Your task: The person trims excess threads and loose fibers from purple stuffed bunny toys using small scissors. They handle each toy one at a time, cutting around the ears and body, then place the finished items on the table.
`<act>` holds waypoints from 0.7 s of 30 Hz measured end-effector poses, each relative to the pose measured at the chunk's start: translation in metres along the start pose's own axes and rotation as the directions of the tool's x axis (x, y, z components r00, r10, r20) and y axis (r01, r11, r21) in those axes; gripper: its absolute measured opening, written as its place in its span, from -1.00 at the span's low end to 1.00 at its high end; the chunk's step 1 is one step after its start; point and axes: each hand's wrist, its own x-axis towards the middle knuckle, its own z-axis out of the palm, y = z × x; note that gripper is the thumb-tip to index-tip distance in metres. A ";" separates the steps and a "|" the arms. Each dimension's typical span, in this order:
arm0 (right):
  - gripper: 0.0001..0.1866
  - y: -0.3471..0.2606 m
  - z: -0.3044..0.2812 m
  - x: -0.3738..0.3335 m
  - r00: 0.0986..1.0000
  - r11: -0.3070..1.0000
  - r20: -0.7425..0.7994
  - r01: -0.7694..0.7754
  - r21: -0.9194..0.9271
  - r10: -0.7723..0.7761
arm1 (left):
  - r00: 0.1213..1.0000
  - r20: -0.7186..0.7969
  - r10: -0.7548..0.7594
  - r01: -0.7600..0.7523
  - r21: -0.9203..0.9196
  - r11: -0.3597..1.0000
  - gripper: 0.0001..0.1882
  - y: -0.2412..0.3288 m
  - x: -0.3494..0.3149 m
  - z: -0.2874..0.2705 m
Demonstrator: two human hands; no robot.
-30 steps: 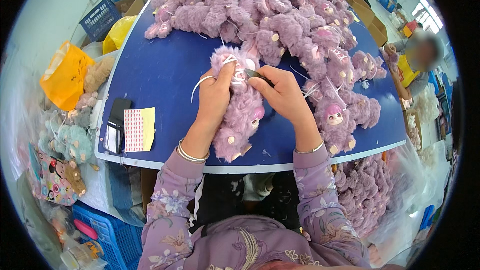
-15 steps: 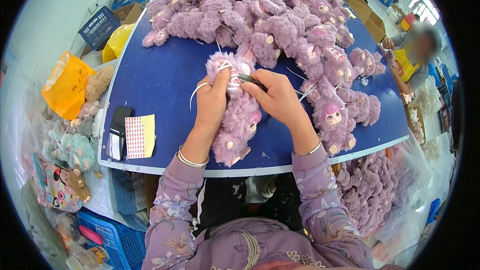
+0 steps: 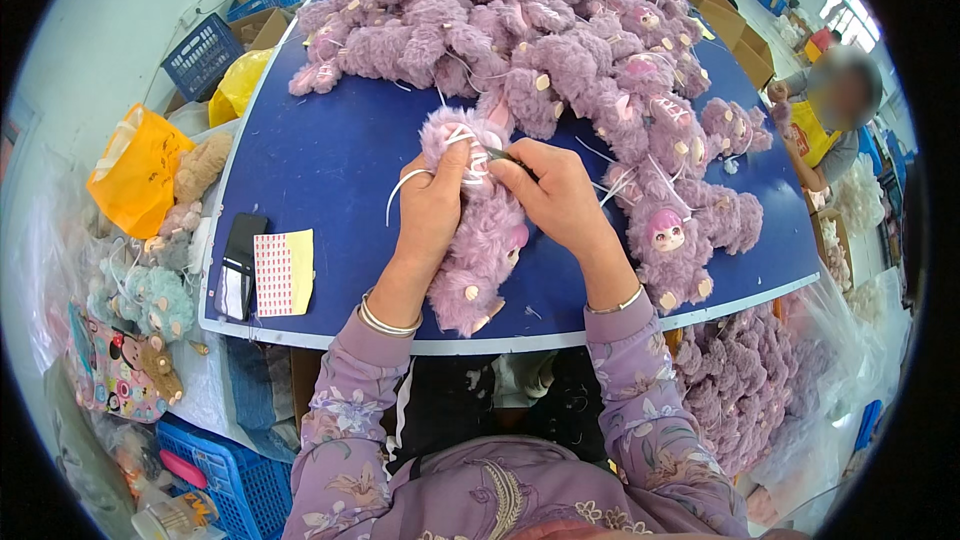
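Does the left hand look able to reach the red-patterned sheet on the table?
Likely yes, if freed: the left hand holds a purple plush, but only blue tabletop seems to separate hand and red-patterned sheet.

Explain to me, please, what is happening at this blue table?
A person is handling a purple plush doll. The left hand holds it; the right hand has a slim dark tool, its tip close to the doll's white cord. Many similar dolls are piled on the table beyond the hands.

Black phone beside a paper sheet (red rows, pale yellow margin), orange bag, blue crate.
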 end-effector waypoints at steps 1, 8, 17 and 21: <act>-0.78 0.001 0.000 0.000 0.998 0.996 -0.028 -0.059 0.069 0.061 | 1.000 0.005 -0.008 0.008 -0.016 1.000 -0.77 0.000 0.000 0.000; -0.69 -0.010 -0.006 -0.002 0.971 0.937 -0.004 -0.229 0.264 0.239 | 0.998 0.008 0.061 -0.061 0.033 0.998 -0.76 -0.005 0.001 0.000; -0.75 0.008 0.003 0.000 0.947 0.906 -0.105 -0.253 0.338 0.304 | 0.945 0.326 -0.042 -0.085 0.367 0.926 -0.46 -0.003 -0.004 0.005; -0.76 0.013 -0.001 0.000 0.893 0.773 -0.053 -0.356 0.525 0.447 | 0.942 0.206 -0.265 0.119 0.533 0.837 -0.51 -0.003 0.007 -0.006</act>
